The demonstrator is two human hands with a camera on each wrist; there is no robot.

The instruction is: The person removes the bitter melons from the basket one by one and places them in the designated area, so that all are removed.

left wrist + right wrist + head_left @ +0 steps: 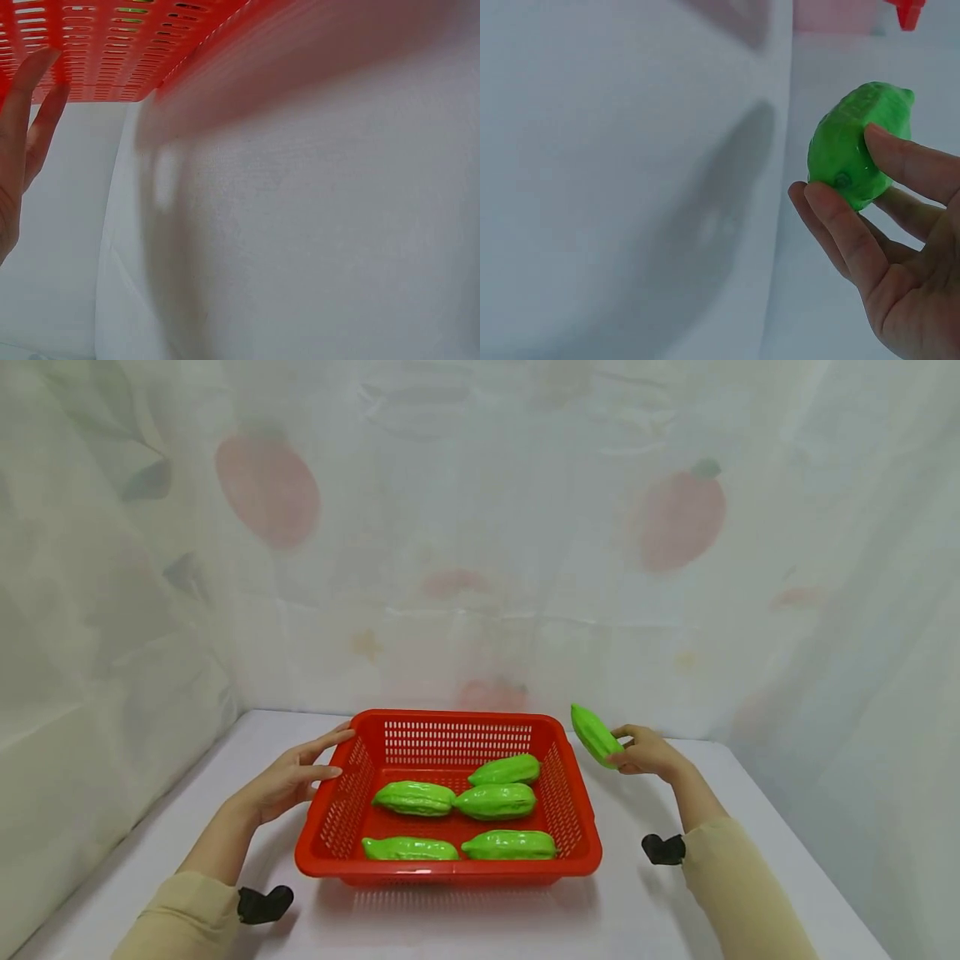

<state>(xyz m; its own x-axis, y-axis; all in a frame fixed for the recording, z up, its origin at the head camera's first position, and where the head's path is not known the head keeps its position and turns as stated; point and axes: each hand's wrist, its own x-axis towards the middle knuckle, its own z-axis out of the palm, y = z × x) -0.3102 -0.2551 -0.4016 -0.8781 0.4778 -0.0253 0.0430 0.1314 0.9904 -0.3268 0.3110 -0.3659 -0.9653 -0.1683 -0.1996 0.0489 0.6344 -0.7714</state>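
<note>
- Pale backdrop (480, 527) with faded red fruit prints, white table (450, 935) below, red basket (450, 867) at centre!
- Out on the right, the right hand (648, 752) has the green gourd (595, 735) pinched between thumb and fingers, up off the table, just beyond the basket's right rim.
- Look at that long axis: slanted, pointed tip far and left, blunt end near and right, at the fingertips.
- Basket lies left of the held gourd; the left hand is well apart, across on the far side of the basket.
- And that left hand, fingers spread and fairly straight, touches the basket's left side.
- Inside, five more gourds (495, 802), lying roughly left to right.
</note>
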